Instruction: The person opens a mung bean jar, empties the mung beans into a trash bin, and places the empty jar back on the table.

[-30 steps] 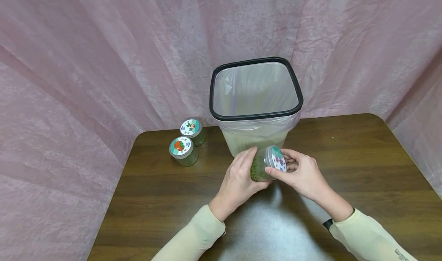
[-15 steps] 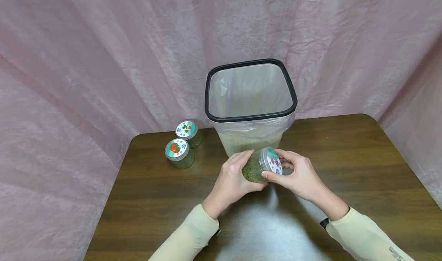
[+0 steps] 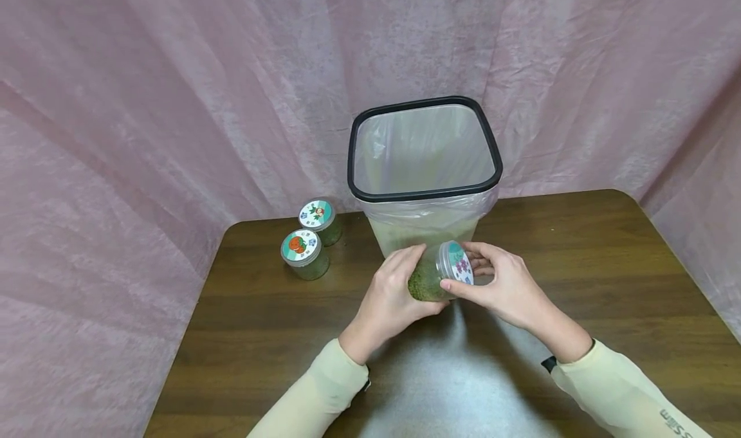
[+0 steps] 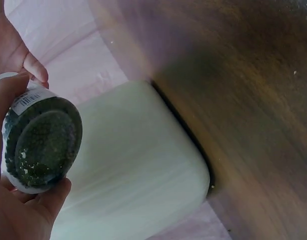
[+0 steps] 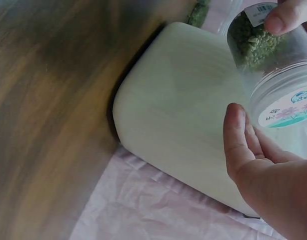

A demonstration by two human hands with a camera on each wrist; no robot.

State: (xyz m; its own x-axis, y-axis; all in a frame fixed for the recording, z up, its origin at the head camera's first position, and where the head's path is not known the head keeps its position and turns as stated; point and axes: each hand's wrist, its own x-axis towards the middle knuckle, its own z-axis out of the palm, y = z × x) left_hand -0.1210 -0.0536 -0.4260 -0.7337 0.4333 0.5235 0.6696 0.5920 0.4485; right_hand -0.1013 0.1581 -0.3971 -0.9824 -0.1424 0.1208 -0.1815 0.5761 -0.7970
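Observation:
A clear screw-top jar [image 3: 427, 277] holding dark green granules lies tilted in front of the bin, its round printed lid [image 3: 460, 263] facing right. My left hand [image 3: 393, 293] grips the jar body from the left, thumb below and fingers over the top. From the right, my right hand [image 3: 506, 290] has its thumb at the lid's rim and its fingers curled behind the lid. The left wrist view shows the jar's base [image 4: 46, 145] and a barcode label. In the right wrist view the lid [image 5: 288, 107] looks seated on the jar, with pink flowers printed on it.
A pale bin [image 3: 425, 229] with a black rim and clear plastic liner stands behind the hands. To its left, two similar lidded jars, an orange-print one [image 3: 307, 255] and a green-print one [image 3: 320, 219], stand on the wooden table [image 3: 260, 354]. Pink curtains hang behind.
Both hands keep their hold and the jar has risen very slightly toward the bin. The whole view has shifted a little with the head. The other jars and bin stay put.

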